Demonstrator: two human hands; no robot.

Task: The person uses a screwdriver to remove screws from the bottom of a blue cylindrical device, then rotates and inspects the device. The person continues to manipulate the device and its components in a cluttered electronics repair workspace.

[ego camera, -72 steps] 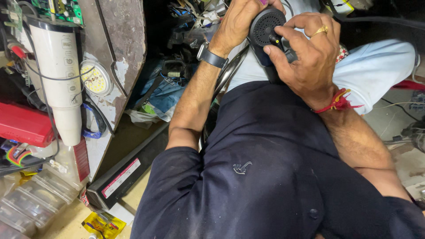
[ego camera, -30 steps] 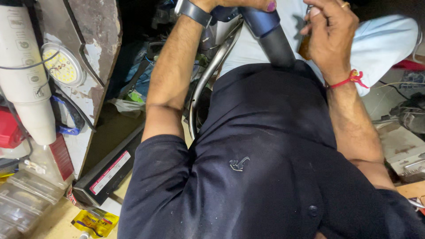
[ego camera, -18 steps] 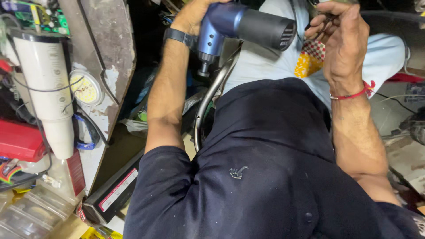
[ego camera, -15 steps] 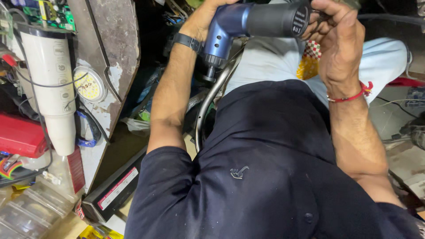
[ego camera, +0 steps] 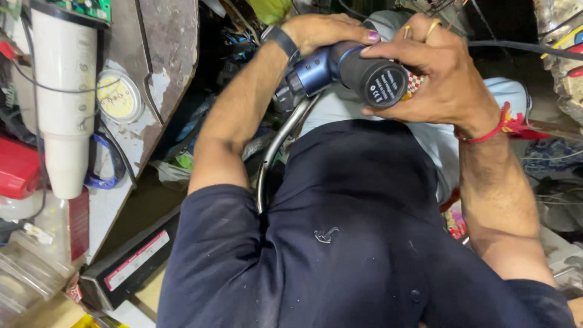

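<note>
You hold the blue tool over your lap, lying sideways, your left hand closed on its blue end, your right hand wrapped round its black end.

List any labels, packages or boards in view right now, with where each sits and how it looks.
Round black label: on the end of the blue and black handheld tool, gripped by the left hand and right hand; small white print.
Long black box: lower left, with a white and red strip label.
Green circuit board: top left, above a white cylinder.
Round white LED disc: on the grey panel.
</note>
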